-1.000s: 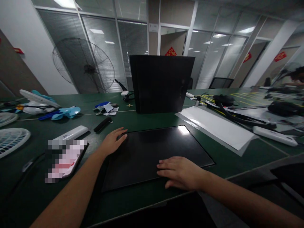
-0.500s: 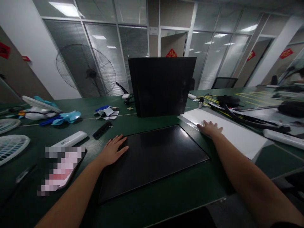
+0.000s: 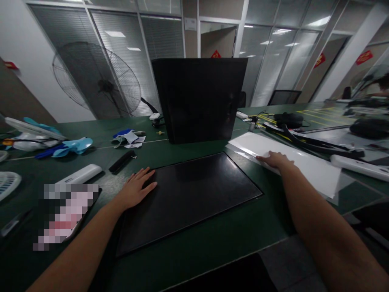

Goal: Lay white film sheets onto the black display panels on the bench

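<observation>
A flat black screen panel (image 3: 191, 198) lies tilted across the green table in front of me. My left hand (image 3: 136, 188) rests with spread fingers on its upper left edge. To the right is a stack of white sheets (image 3: 304, 164), with a clear film showing along its edges. My right hand (image 3: 277, 159) lies on the near left side of that stack, one digit stretched out to the left and the other fingers partly foreshortened. Neither hand grasps anything that I can see.
A large black box-like screen (image 3: 200, 101) stands upright behind the panel. On the left lie a black utility-knife-like object (image 3: 122, 162), a white bar (image 3: 80, 173), a blurred-out phone-like item (image 3: 65, 219) and cloths (image 3: 129, 138). Black strips (image 3: 316, 142) and a white power strip (image 3: 360, 166) lie right.
My right hand has shifted slightly right on the white sheets, its fingers less spread. The left hand stays on the panel's edge. The camera view has tilted down and turned a little.
</observation>
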Demonstrator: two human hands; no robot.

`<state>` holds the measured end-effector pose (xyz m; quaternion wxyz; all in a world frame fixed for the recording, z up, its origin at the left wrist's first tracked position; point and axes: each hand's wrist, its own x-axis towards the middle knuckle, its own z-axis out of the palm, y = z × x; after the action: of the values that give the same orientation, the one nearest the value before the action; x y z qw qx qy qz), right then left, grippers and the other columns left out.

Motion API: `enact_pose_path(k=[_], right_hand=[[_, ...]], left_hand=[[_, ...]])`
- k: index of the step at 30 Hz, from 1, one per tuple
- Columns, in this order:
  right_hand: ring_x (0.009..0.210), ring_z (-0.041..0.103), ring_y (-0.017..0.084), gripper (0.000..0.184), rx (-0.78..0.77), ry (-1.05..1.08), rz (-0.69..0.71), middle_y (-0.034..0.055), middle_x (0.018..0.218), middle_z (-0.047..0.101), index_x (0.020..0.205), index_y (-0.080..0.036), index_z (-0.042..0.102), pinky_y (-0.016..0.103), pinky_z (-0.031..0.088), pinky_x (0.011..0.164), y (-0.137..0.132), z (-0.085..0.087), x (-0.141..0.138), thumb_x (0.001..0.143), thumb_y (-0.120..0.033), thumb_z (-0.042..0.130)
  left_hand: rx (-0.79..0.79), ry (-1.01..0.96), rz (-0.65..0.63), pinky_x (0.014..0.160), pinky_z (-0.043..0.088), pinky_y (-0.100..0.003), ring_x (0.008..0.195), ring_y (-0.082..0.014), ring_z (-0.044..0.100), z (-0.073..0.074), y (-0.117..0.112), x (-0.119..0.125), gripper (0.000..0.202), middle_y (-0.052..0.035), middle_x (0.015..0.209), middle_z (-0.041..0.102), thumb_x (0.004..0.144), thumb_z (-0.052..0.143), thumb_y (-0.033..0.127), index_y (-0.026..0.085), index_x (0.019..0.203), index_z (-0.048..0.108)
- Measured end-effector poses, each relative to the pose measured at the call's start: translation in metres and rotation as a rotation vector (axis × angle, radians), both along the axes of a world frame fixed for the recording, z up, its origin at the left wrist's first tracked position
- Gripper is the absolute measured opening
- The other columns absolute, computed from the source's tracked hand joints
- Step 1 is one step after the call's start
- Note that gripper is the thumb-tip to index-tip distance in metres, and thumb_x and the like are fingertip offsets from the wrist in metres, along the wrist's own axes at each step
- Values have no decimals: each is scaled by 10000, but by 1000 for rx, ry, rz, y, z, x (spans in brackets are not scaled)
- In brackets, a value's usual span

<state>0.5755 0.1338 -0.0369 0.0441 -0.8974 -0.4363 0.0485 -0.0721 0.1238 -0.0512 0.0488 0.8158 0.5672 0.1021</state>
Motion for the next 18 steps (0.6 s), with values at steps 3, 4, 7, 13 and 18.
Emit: enact_pose_path(k=[3,4,7,13,18], right_hand=[[1315,546,473,856,-13,16,26,271,1461,560,1475,-164,574,681,450,1026,-1,6,-11,877,-775,525],[1286,574,460,798,-16,16,33,269,1436,581,1448,-152,599,647,478,1009,-1,9,-15,902,-730,525],[1250,606,449,677,-17,-3,60,286,1405,596,1386,-100,644,591,506,980,-4,25,-27,990,-607,433],[1110,689,337,573,-78,93,459,173,1200,739,1141,-170,784,427,514,992,-22,66,-69,964,-645,517],[1105,705,313,673,-143,327,1097,94,1276,737,1288,-259,755,442,522,1011,-52,76,-163,910,-769,534]], left_hand=[[13,-25,3,1263,238,-583,1559,-347,333,0,0,0,782,-143,1679,384,957,391,702,192,1534,527],[18,-36,3,1262,244,-582,1555,-350,340,0,0,0,787,-148,1673,395,951,400,707,184,1522,539],[34,-83,28,1258,271,-560,1553,-357,344,-1,0,0,835,-168,1661,412,914,463,734,160,1516,533],[96,-192,135,1266,284,-467,1546,-330,365,-2,6,1,962,-190,1656,408,820,620,740,136,1551,452],[130,-288,249,1229,342,-477,1485,-351,454,2,12,2,865,-196,1601,485,832,637,674,132,1493,508]])
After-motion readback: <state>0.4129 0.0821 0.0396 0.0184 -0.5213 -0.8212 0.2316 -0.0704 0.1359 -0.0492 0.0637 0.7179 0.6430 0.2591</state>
